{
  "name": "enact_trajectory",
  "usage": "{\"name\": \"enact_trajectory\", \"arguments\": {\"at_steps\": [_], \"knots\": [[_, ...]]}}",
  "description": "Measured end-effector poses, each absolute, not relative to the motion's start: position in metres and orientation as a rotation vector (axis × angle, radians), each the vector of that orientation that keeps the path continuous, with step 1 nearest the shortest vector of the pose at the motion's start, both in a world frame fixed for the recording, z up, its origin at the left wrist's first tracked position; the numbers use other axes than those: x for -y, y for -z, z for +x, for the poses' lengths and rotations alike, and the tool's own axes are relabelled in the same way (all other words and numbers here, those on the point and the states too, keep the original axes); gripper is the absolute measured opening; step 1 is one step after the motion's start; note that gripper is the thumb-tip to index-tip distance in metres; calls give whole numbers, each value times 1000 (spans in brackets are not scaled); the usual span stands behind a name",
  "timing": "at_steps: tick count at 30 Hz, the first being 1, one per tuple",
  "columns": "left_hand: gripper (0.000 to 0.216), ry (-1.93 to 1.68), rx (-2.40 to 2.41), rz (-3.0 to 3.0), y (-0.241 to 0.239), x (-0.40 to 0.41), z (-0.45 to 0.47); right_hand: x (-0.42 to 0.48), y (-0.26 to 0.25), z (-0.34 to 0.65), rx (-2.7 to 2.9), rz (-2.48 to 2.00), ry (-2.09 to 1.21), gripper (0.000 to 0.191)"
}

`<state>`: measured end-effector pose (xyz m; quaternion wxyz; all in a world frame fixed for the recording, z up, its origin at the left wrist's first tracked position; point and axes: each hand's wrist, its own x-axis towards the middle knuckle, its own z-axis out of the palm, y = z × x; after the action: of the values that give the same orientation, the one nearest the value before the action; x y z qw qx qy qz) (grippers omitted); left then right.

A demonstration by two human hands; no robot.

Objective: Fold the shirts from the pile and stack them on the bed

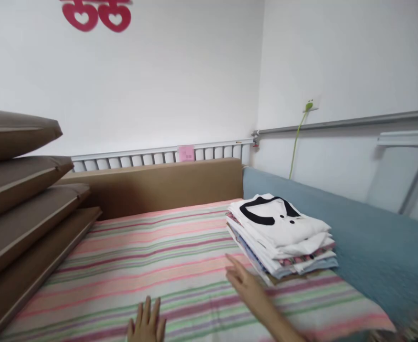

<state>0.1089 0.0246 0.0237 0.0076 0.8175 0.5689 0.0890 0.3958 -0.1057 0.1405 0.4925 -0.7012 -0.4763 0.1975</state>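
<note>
My left hand (146, 323) is low in the view with its fingers spread over the striped sheet (152, 266), and it holds nothing. Farther right, my right hand (240, 280) reaches forward over the same sheet, fingers stretched out and nothing in them. It is nearest to a stack of folded clothes (290, 251), just beyond it on the right. On top of that stack lies a folded white shirt (301, 230) with a black collar band and black buttons. White, blue and flowered fabric shows in the layers below.
Several brown cushions (27, 204) are piled along the left. A brown padded board (173, 183) stands at the back, before a white radiator (137, 159) with a pink note (186, 153). Blue upholstery (365, 223) borders the right; a green cord (296, 142) hangs behind it.
</note>
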Motion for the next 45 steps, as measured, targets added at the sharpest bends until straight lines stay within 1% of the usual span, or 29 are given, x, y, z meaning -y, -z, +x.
{"name": "enact_trajectory", "arguments": {"at_steps": [4, 6, 7, 10, 12, 14, 16, 19, 29, 39, 45], "knots": [[50, -199, -1616, 2621, -18, 9, 86, 126, -61, 318, 1131, -1607, -730, 69], [53, -209, -1551, 2552, -22, 30, 73, 134, -45, 299, 1138, -1611, -788, 74], [56, -239, -1502, 2473, -28, 39, 68, 136, -45, 293, 1141, -1622, -801, 77], [68, -461, -1269, 2114, -66, 53, 58, 135, -76, 283, 1162, -1623, -793, 82], [78, -689, -1136, 1942, -104, 52, 56, 132, -110, 277, 1196, -1586, -755, 85], [86, -939, -1118, 1887, -143, 50, 58, 129, -142, 269, 1231, -1551, -702, 87], [86, -1122, -1131, 1853, -173, 50, 62, 129, -164, 260, 1241, -1529, -632, 84], [82, -1208, -1129, 1830, -193, 57, 69, 132, -178, 253, 1222, -1522, -521, 75], [87, -1113, -1186, 1937, -196, 59, 76, 139, -182, 274, 1249, -1649, -321, 78], [88, -991, -1158, 1941, -180, 58, 78, 137, -170, 286, 1269, -1719, -353, 82], [87, -951, -1158, 1977, -168, 49, 84, 131, -149, 295, 1352, -1734, -394, 78]]}}
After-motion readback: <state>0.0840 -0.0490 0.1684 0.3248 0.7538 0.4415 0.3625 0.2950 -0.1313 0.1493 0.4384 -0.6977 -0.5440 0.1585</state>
